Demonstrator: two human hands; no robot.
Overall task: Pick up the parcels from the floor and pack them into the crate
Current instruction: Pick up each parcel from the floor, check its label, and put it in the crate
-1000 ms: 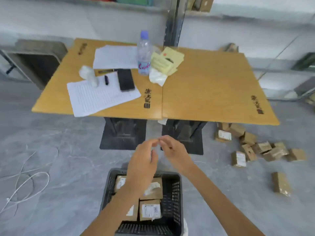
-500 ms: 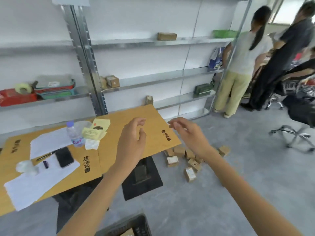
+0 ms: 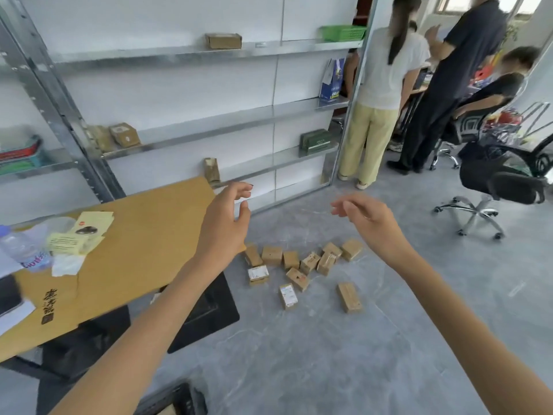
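Hovering out in front, the left grip (image 3: 223,223) hangs wide and empty, fingers loosely curved and thumb spread, seen against the far corner of the wooden surface (image 3: 149,235). Over on the other side, the right grip (image 3: 369,223) is just as slack, fingers relaxed and pointing inward, nothing in it, well apart from its partner.

Down below and between them, there are the parcels (image 3: 272,255): a loose scatter of small brown boxes on the grey floor (image 3: 329,354), just beside the surface's black base (image 3: 206,310). Two lie with white labels up (image 3: 258,274), and one lone box (image 3: 349,297) sits a little off to the right of the bunch. Neither grip touches any of them.

The crate (image 3: 185,398) barely makes the shot, only a dark corner at the bottom edge, near the left forearm; its contents can't be made out.

On the surface, yellow notes (image 3: 80,235) and a blurred water bottle (image 3: 21,247). Behind, metal shelving (image 3: 209,52) with a few boxes, and a black office chair (image 3: 493,181) off right.
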